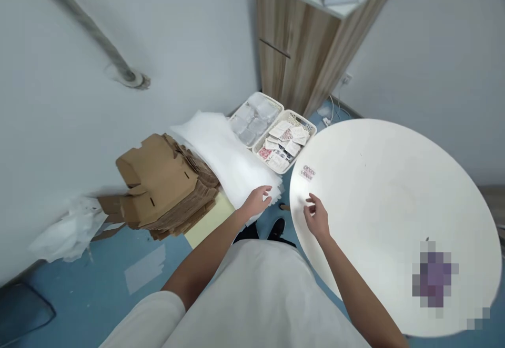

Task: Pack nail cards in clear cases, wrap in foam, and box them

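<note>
Our left hand [258,201] reaches out over the white foam sheets [236,164], thumb and fingers loosely apart, while our right hand [316,221] hovers over the tabletop [394,190] near its left edge, fingers bent, grip a bit narrower. The pink nail set [307,173] lies just beyond those fingertips, two rows running roughly crosswise, but we can't really tell its long axis.

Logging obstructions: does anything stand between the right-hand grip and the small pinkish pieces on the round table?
Nothing visible does: only the white tabletop shows between the right-hand grip and the pinkish pieces.
</note>
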The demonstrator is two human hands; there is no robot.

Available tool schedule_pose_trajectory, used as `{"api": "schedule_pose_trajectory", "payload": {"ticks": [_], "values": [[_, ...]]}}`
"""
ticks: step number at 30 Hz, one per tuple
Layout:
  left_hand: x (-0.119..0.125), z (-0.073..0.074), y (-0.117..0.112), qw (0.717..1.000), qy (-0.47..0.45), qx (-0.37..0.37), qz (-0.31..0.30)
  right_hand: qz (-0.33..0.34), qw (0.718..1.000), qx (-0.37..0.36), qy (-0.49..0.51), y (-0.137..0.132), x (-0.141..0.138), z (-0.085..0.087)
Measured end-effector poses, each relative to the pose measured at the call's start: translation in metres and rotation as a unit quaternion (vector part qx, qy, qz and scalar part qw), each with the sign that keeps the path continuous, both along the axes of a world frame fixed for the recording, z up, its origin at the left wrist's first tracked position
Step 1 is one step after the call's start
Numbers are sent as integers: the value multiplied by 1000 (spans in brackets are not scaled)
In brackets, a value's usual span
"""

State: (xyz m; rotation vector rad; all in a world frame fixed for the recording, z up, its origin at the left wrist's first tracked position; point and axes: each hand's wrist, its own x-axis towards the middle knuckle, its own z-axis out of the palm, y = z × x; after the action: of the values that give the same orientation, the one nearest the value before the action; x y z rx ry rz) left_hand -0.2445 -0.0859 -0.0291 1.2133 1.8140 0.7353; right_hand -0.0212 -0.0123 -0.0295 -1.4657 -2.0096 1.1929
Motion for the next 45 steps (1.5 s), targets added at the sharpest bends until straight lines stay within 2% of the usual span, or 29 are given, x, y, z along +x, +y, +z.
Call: {"api": "schedule_pose_trajectory", "payload": {"ticks": [3,6,10,13,16,20,22,25,28,32,39,45], "values": [[-26,14,-14,999,16,27,-10,60,998,1,12,-4,-22,12],[-62,29,-27,998,40,55,-18,104,994,0,14,-2,-61,17],[-110,40,-31,997,20,67,40,150,989,11,7,3,-118,26],[-134,43,-14,994,-12,63,87,181,983,13,-3,11,-152,35],[-150,48,11,994,-10,46,103,183,983,-13,13,25,-179,40],[-172,55,45,994,31,25,102,116,984,-98,89,51,-213,37],[-185,56,63,993,39,20,106,83,973,-152,151,65,-232,33],[-204,51,90,991,52,14,123,42,943,-227,238,83,-259,25],[-222,40,115,987,84,6,136,7,920,-279,273,98,-280,17],[-239,22,136,982,128,-14,140,11,901,-319,294,111,-296,3],[-244,4,146,974,174,-72,128,23,874,-381,302,119,-319,-18],[-246,-2,146,971,158,-82,161,22,866,-390,312,121,-325,-22]]}}
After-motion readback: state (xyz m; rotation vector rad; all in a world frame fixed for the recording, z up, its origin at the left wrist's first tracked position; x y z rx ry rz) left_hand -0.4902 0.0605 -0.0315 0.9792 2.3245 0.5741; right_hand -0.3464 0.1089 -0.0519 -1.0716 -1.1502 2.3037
